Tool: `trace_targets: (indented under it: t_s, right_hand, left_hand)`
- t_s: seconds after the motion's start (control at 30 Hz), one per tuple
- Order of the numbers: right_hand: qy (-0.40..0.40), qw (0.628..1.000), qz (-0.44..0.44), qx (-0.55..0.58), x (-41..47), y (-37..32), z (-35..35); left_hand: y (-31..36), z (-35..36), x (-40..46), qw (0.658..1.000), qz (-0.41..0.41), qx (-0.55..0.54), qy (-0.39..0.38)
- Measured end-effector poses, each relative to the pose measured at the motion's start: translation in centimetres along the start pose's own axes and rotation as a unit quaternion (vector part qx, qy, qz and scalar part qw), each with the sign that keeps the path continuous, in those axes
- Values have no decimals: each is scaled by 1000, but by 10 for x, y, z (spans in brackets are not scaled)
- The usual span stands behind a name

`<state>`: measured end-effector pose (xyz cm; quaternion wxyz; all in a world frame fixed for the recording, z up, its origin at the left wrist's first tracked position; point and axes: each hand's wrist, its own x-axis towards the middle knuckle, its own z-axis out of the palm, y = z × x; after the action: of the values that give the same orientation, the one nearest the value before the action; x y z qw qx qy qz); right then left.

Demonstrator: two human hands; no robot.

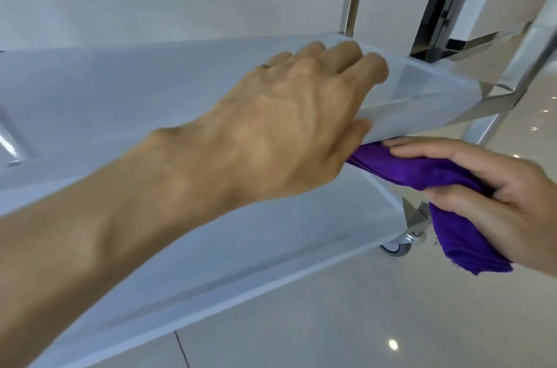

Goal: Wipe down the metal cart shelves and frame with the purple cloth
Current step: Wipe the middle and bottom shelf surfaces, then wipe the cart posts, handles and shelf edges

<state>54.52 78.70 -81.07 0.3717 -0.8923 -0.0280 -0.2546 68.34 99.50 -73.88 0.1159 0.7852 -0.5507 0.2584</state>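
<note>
nearest the camera, left hand (280, 123) lies palm down on the corner of the cart's upper shelf (120, 87), fingers curled over the far rim and thumb on the near edge. right hand (494, 196) is closed around the bunched purple cloth (422, 174), pressing one end under that shelf's edge, above the lower shelf (271, 247). one wheel (396, 247) shows on the glossy floor (361, 322).
</note>
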Motion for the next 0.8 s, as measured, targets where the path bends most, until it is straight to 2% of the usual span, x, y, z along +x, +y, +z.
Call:
trace_targets:
  t_s: [0.13, 0.2, 0.33, 0.53, 0.63, 0.8]
  right_hand:
    - [24, 999, 14, -31, -17, -15, -30]
    - [48, 996, 44, -61, -20, -22, -47]
    - [108, 987, 74, -97, -11, -34, -94]
    - [253, 961, 6, -108, 43, -42, -143]
    - [295, 952, -37, -67, 57, -32, -151]
    - [363, 923, -91, 87, 54, -14, -165]
  left_hand:
    - [-1, 17, 8, 992, 23, 86, -88]
    - [-6, 25, 4, 989, 44, 109, -95]
    - [-12, 25, 8, 990, 48, 82, -105]
    - [-17, 20, 8, 992, 60, 77, -85]
    - [-20, 20, 5, 992, 63, 82, -74]
    - [-20, 10, 3, 992, 34, 55, -106]
